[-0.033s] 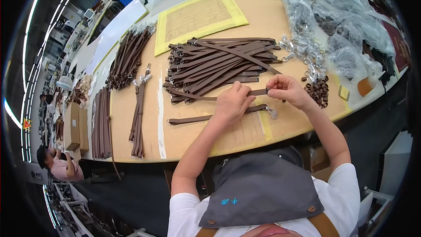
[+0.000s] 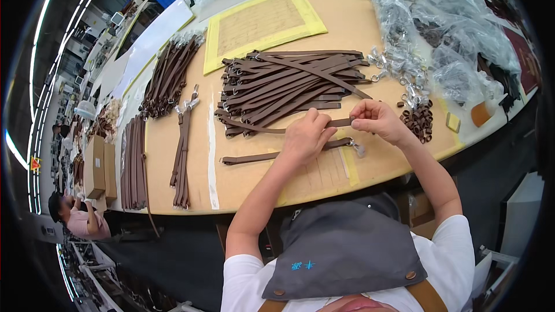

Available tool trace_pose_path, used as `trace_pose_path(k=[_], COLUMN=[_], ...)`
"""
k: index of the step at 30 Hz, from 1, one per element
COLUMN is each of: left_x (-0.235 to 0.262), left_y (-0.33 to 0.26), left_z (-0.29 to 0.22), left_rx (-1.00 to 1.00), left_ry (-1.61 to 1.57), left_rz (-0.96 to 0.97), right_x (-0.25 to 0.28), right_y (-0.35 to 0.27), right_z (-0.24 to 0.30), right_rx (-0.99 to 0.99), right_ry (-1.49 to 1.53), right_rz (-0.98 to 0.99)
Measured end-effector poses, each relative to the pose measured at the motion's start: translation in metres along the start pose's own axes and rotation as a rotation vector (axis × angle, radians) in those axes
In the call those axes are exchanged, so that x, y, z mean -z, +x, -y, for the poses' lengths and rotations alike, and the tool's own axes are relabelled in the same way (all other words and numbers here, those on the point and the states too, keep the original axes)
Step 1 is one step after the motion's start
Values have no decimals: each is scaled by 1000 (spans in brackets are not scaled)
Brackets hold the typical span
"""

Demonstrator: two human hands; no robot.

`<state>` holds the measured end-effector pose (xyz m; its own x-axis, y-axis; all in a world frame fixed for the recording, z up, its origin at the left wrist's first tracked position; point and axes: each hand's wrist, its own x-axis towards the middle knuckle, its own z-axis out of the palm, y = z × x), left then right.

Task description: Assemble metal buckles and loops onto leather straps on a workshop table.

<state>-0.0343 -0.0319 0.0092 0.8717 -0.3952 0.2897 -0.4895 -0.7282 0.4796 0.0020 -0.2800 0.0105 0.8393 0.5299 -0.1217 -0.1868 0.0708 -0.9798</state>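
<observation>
A thin brown strap (image 2: 340, 122) runs under my left hand (image 2: 305, 137), whose fingers are closed on it near its right end. At that end my right hand (image 2: 378, 122) pinches the strap tip between thumb and fingers. Whether a small loop sits in that pinch, I cannot tell. Just below, a second brown strap (image 2: 251, 158) lies on the table, partly behind my left hand, with a metal clasp (image 2: 356, 147) in clear wrap at its right end. Beyond my hands spreads a large pile of brown straps (image 2: 289, 89) with metal rings at their left ends.
Small brown loops (image 2: 417, 124) are heaped right of my right hand, below wrapped metal clasps (image 2: 413, 84). Clear plastic bags (image 2: 457, 34) cover the far right. More strap bundles (image 2: 134, 162) lie left, and a yellow-edged board (image 2: 209, 43) behind. A person (image 2: 87, 219) is at far left.
</observation>
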Motion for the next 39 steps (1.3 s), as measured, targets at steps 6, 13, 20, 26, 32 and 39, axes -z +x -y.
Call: trace_pose_path(k=[6, 13, 20, 26, 32, 39], left_x=[-5, -2, -3, -1, 1, -5], left_y=[-3, 0, 0, 6, 4, 1], left_z=[-4, 7, 12, 11, 17, 22], left_rx=[-14, 61, 19, 24, 61, 101], left_ry=[-218, -489, -669, -612, -656, -860], left_rz=[47, 148, 123, -47, -53, 5], right_x=[-10, 82, 89, 16, -24, -32], right_y=[6, 47, 35, -4, -1, 3], right_z=[-7, 17, 13, 5, -16, -18], right_rx=[31, 445, 329, 335, 542, 389], right_ry=[-209, -1279, -1146, -471, -365, -263], right_rz=[66, -518, -450, -271, -309, -232])
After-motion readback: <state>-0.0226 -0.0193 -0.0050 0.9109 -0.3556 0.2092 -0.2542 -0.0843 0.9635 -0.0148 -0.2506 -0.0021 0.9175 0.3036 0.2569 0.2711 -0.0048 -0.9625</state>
